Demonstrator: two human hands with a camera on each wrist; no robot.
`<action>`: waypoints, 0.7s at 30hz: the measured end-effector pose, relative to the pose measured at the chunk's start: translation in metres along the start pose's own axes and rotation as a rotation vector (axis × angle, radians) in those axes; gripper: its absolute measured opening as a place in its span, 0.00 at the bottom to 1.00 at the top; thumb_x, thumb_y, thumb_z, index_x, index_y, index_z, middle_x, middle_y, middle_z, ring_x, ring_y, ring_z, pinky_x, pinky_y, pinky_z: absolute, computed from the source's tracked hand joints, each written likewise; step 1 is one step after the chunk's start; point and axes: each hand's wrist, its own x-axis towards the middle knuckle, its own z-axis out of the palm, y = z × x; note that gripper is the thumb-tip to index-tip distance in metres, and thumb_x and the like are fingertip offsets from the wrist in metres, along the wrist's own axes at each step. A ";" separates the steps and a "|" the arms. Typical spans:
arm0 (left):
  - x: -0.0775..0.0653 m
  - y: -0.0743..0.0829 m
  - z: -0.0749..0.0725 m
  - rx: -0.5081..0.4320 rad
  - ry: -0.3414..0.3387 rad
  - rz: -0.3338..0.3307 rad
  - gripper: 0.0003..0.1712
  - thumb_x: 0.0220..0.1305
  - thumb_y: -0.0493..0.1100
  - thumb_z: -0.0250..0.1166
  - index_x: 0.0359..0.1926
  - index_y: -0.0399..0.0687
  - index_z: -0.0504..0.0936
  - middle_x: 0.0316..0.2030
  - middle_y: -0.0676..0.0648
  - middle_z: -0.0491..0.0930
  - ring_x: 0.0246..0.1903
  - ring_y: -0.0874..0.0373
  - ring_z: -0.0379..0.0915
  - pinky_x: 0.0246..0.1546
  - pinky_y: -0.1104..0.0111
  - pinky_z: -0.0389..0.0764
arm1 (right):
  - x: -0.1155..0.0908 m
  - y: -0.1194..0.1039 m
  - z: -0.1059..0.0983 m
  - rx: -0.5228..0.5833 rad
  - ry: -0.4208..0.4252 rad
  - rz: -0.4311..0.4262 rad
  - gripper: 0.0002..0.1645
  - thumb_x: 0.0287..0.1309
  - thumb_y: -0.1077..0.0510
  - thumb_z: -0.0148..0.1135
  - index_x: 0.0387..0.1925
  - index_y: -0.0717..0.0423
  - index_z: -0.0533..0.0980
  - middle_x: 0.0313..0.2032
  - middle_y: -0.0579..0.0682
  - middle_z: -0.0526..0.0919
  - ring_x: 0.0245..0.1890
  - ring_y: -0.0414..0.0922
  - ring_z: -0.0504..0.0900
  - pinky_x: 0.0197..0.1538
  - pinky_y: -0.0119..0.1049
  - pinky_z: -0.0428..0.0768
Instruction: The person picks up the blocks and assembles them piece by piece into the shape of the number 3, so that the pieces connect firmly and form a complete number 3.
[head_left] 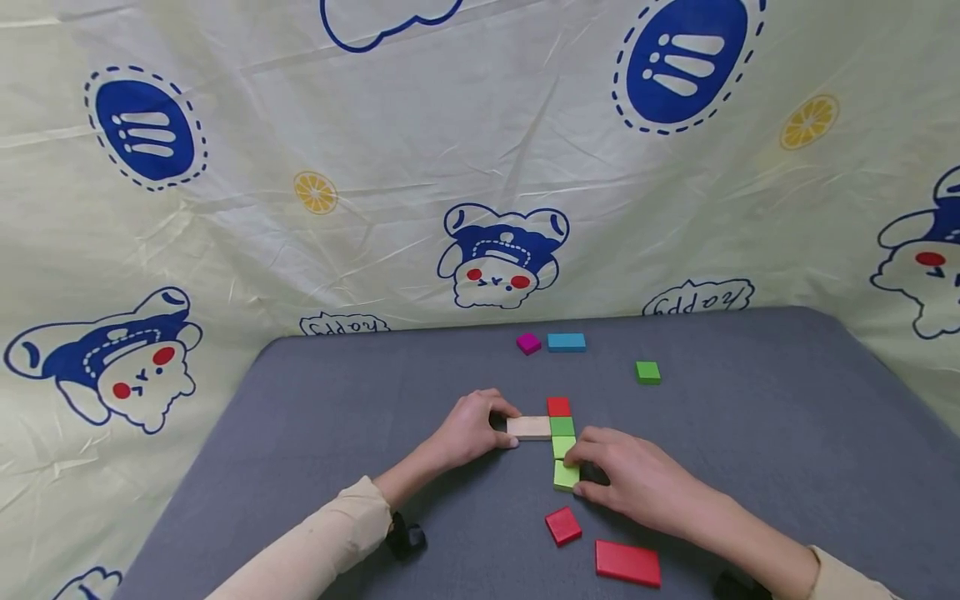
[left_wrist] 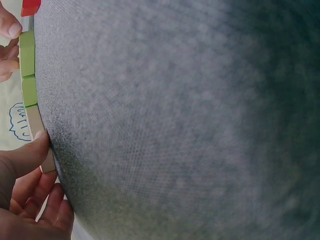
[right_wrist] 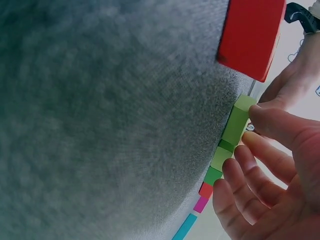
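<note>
A short column of blocks stands on the grey table: a red block (head_left: 558,407) at the far end, a green block (head_left: 562,427), a light green block (head_left: 563,447) and a nearer light green block (head_left: 566,477). From the green block a pale wooden block (head_left: 528,428) extends to the left. My left hand (head_left: 474,427) pinches that wooden block's left end between thumb and fingers. With thumb and index finger, my right hand (head_left: 641,477) holds the nearest light green block, its other fingers (right_wrist: 235,172) spread beside the column in the right wrist view.
Toward me lie a small red block (head_left: 563,526) and a larger red rectangular block (head_left: 627,563). At the far side are a magenta block (head_left: 528,343), a blue rectangular block (head_left: 566,342) and a separate green block (head_left: 648,372). A printed cloth (head_left: 390,242) hangs behind the table.
</note>
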 end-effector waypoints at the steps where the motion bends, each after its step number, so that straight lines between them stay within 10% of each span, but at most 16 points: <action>1: 0.000 0.000 0.000 -0.001 0.002 0.001 0.16 0.53 0.39 0.77 0.44 0.47 0.88 0.37 0.54 0.79 0.40 0.58 0.71 0.44 0.66 0.72 | 0.000 0.000 0.000 -0.003 0.003 0.000 0.17 0.50 0.50 0.76 0.43 0.42 0.83 0.36 0.35 0.73 0.36 0.35 0.73 0.39 0.34 0.78; 21: -0.001 -0.002 0.001 -0.014 0.009 0.003 0.15 0.53 0.39 0.76 0.44 0.48 0.88 0.38 0.54 0.79 0.41 0.58 0.71 0.45 0.65 0.72 | 0.003 0.005 -0.006 0.035 0.053 -0.019 0.15 0.55 0.48 0.73 0.44 0.42 0.82 0.38 0.36 0.75 0.36 0.36 0.74 0.39 0.34 0.77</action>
